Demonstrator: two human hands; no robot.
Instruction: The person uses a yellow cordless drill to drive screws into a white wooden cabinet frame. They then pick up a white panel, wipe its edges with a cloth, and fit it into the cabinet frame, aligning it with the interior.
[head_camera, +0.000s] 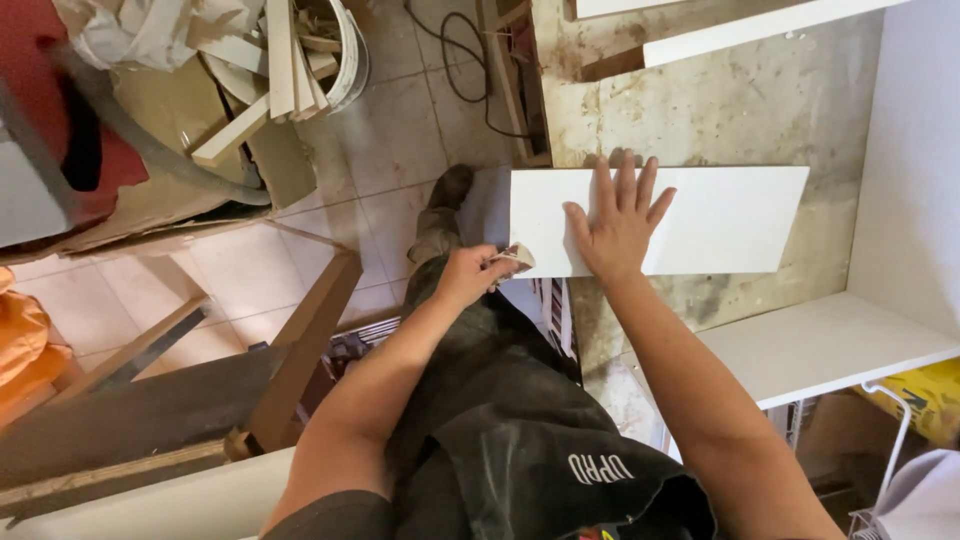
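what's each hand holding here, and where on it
Left hand pinches a small worn pad at the white board's left edge; right hand presses flat on top.

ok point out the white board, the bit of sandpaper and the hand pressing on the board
white board (730, 215), head view, bare face right of the hand
sandpaper piece (515, 258), head view, its folded tip at the board's corner
right hand (618, 222), head view, back of the hand

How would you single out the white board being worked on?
Start at the stained workbench on the right of the head view. On it lies a white rectangular panel, its near end overhanging the bench edge. Unlike the other white boards around it, the right hand lies flat on it and the left hand holds a small pad at its corner.
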